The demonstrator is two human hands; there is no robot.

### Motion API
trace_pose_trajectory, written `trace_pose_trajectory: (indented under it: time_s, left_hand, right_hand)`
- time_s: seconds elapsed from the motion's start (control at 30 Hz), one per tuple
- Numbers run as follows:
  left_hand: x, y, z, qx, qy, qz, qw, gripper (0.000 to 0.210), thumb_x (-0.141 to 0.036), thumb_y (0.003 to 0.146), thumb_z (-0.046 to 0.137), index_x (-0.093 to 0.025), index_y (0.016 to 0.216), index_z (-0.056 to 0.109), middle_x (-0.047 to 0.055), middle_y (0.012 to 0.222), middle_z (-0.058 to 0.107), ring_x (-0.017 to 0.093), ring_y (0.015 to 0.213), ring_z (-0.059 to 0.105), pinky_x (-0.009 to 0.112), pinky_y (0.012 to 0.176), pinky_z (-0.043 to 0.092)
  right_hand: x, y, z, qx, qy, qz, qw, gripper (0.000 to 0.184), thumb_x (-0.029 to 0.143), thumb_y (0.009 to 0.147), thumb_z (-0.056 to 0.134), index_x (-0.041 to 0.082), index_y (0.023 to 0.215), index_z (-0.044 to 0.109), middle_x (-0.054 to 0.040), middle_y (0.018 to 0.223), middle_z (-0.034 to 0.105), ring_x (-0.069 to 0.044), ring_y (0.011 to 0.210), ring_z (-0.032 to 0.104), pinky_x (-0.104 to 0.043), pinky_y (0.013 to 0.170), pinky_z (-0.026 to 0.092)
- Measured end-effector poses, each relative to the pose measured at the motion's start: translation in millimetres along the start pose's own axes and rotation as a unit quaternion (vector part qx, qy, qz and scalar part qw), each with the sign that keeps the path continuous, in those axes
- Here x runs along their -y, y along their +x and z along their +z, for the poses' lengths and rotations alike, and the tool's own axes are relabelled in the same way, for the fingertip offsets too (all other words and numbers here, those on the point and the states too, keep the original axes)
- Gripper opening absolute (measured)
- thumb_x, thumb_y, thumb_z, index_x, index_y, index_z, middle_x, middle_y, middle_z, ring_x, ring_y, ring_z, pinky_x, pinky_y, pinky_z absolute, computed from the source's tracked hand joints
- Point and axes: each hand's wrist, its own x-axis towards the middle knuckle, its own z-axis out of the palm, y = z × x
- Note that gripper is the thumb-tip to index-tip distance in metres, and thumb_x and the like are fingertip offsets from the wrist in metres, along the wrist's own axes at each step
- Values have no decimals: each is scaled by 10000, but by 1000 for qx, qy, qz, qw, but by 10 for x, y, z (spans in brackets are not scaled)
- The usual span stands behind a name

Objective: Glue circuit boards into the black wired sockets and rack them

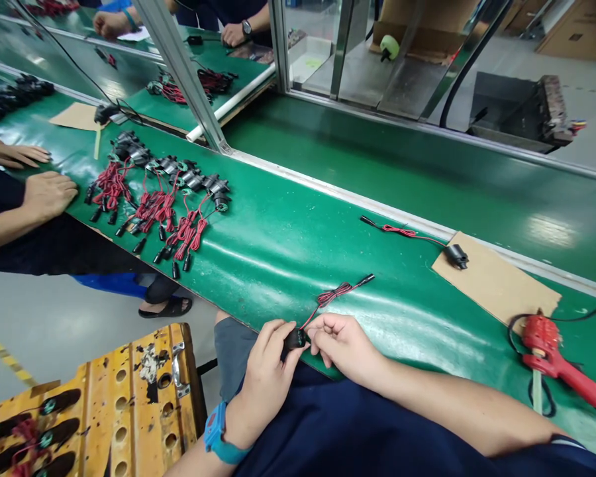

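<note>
My left hand (271,368), with a blue watch on its wrist, grips a small black pump-like unit (295,339) at the front edge of the green bench. A green spot shows at the unit's end. From it a bundled red-and-black cable (334,294) runs out across the bench to a black plug. My right hand (345,348) is closed in a pinch at the unit's end, beside the cable's root; what lies between its fingertips is hidden. Further right, a similar black unit (457,256) with its cable rests on a piece of cardboard (496,281).
A red glue gun (551,358) lies on the right. Several wired units (169,199) are grouped to the left, near a co-worker's hands (47,195). A yellow rack (144,397) holding more units stands below left. A metal post (183,73) rises behind the bench.
</note>
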Motion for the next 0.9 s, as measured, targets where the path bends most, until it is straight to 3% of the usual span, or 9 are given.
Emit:
trace_pose_trajectory:
  time_s: [0.33,0.63,0.9]
  left_hand:
    - [-9,-40,19,6,41,52,998,380,-119,949,634,-197,1317,584,121,1144,634,231,1035,683,360,915,614]
    - [-7,-35,13,1,39,43,998,366,-128,950,627,-194,1309,606,120,1141,656,236,1031,697,360,918,617]
    - [19,-56,21,17,46,49,998,381,-108,955,620,-196,1323,574,125,1151,636,230,1045,677,367,917,608]
  right_hand:
    - [-35,42,28,-10,-5,38,999,157,320,729,664,196,693,575,70,500,546,-55,372,410,-176,371,290]
    - [-47,41,26,-6,16,52,999,133,319,711,649,191,718,612,51,542,610,-64,365,468,-178,371,315]
    - [-51,50,27,-2,19,51,999,97,270,688,646,196,703,585,71,507,581,-62,352,456,-173,367,308]
